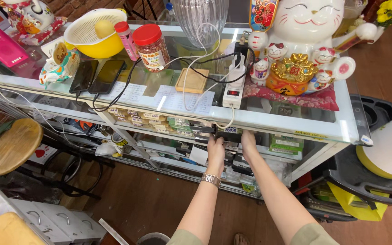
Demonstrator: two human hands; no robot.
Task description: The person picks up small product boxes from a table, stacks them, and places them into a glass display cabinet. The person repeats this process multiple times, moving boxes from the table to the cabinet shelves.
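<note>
Left hand [216, 152], wristwatch on the wrist, is inside the glass cabinet [296, 122] under the tabletop, fingers curled on small dark boxes [232, 156] on the middle shelf. Right hand [249, 143] is beside it, fingertips hidden among the same boxes; grip cannot be told. No box is clear of the shelf yet.

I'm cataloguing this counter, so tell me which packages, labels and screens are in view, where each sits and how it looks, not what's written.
Jar: counter top, clear, red lid, yellow label.
Two phones: left on the glass, dark screens, cables attached.
Pink card: far left, flat rectangle.
Paper notes: under the glass, white, handwritten.
Labelled boxes: upper shelf, tan row.
Green packets: shelf at right.
Left hand and right hand: reaching into the middle shelf among dark boxes.
</note>
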